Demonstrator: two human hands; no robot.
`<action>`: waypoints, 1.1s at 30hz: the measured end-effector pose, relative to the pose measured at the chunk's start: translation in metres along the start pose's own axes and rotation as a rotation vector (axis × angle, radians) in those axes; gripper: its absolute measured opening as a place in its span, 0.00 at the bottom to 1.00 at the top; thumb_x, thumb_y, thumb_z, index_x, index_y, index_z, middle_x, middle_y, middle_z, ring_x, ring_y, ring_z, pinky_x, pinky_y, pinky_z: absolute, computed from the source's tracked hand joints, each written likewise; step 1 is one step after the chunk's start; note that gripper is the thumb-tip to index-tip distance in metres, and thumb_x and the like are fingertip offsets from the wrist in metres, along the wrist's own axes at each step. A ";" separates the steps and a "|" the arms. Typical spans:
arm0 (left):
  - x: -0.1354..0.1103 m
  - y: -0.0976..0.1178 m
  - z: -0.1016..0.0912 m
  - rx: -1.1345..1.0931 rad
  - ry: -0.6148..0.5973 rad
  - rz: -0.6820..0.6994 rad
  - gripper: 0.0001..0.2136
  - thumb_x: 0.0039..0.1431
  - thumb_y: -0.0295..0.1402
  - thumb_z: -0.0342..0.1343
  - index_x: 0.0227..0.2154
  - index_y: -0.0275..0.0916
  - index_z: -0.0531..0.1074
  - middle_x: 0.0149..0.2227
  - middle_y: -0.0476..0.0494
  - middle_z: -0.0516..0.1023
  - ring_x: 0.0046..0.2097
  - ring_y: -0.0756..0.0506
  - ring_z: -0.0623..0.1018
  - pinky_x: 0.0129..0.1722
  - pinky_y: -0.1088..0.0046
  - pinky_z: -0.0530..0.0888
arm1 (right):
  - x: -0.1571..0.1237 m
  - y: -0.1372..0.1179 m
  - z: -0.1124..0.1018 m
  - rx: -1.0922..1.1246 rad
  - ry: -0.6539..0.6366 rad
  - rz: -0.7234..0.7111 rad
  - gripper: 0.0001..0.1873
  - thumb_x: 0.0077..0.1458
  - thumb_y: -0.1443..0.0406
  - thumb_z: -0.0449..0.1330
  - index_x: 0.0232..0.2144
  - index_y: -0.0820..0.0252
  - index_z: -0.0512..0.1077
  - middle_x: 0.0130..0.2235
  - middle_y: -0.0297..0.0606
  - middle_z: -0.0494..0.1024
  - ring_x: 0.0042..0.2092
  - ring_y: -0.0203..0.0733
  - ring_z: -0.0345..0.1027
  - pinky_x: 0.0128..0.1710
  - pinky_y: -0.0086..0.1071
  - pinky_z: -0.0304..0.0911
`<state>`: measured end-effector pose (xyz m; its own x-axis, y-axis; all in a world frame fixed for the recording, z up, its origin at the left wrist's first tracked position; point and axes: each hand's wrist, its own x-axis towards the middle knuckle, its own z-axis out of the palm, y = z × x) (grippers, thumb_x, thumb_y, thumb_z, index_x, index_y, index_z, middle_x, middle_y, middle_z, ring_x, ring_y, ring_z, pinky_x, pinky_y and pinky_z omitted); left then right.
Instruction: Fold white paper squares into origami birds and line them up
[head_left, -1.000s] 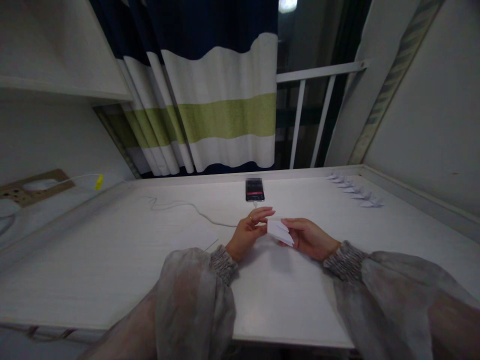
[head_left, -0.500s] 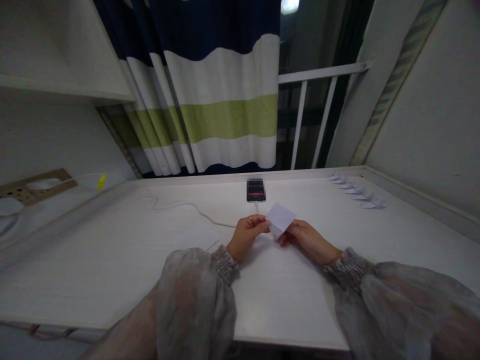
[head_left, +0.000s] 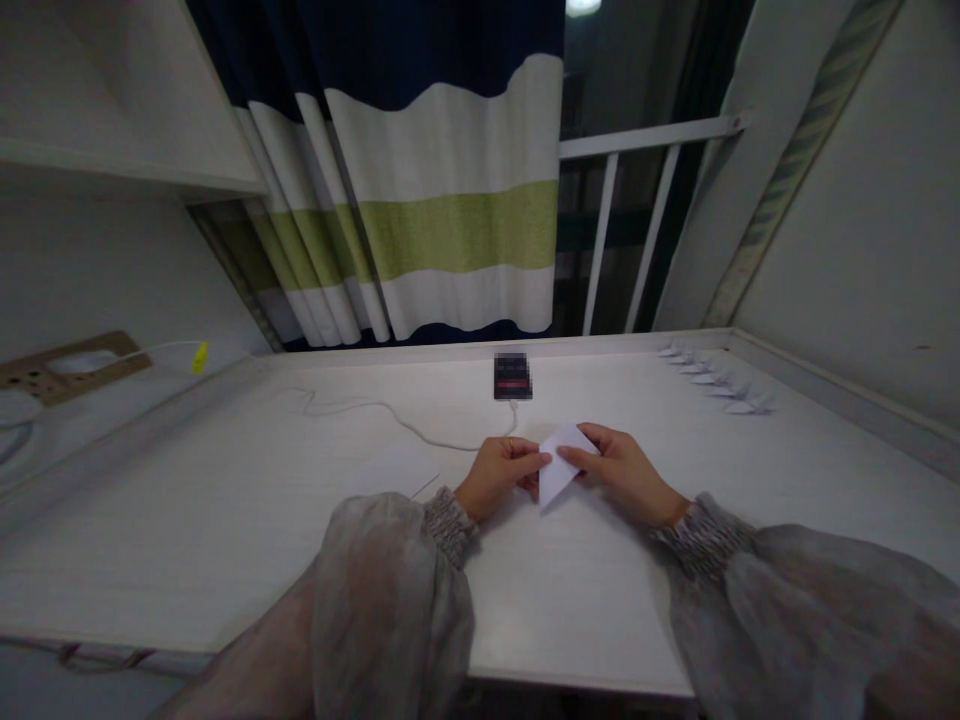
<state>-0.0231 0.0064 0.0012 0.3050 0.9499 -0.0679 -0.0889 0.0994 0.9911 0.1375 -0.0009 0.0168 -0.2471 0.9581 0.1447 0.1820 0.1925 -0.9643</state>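
A small folded sheet of white paper [head_left: 557,476] is held just above the desk between both hands, one corner pointing down toward me. My left hand [head_left: 501,474] pinches its left edge, with the thumb on top and a ring on one finger. On the opposite side, my right hand [head_left: 621,470] grips the paper, its thumb pressed on the upper face and the fingers behind. The fingertips under the paper are hidden.
A phone [head_left: 513,376] lies beyond my hands, joined to a white cable [head_left: 420,432]. Several folded paper pieces [head_left: 716,380] stand in a row at the back right of the white desk [head_left: 225,530]. A power strip [head_left: 75,370] is on the left.
The paper has turned from a diamond shape to one with its corner pointing down. My right hand has shifted up, its thumb now on the paper's face.
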 end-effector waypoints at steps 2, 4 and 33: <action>0.000 0.000 0.000 0.001 -0.009 -0.010 0.13 0.35 0.37 0.62 0.22 0.31 0.73 0.20 0.46 0.73 0.19 0.54 0.69 0.20 0.78 0.68 | 0.000 0.003 -0.001 -0.010 -0.006 -0.017 0.13 0.42 0.58 0.58 0.29 0.62 0.69 0.25 0.33 0.70 0.26 0.34 0.61 0.24 0.28 0.58; 0.000 0.000 0.000 -0.002 -0.019 -0.021 0.13 0.36 0.37 0.62 0.23 0.31 0.73 0.20 0.46 0.73 0.19 0.54 0.69 0.20 0.78 0.68 | 0.000 0.005 -0.002 -0.019 -0.032 -0.042 0.13 0.43 0.59 0.57 0.31 0.61 0.69 0.27 0.33 0.71 0.27 0.35 0.62 0.25 0.28 0.59; -0.004 0.003 0.002 -0.135 -0.050 -0.066 0.09 0.41 0.33 0.56 0.20 0.29 0.68 0.17 0.44 0.72 0.19 0.51 0.71 0.19 0.76 0.69 | 0.003 0.010 -0.015 -0.092 -0.152 -0.303 0.11 0.43 0.70 0.53 0.29 0.59 0.75 0.31 0.36 0.73 0.34 0.36 0.66 0.36 0.31 0.61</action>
<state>-0.0226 0.0025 0.0050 0.3606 0.9245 -0.1232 -0.1926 0.2031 0.9600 0.1529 0.0069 0.0110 -0.4406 0.8132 0.3802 0.1621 0.4886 -0.8573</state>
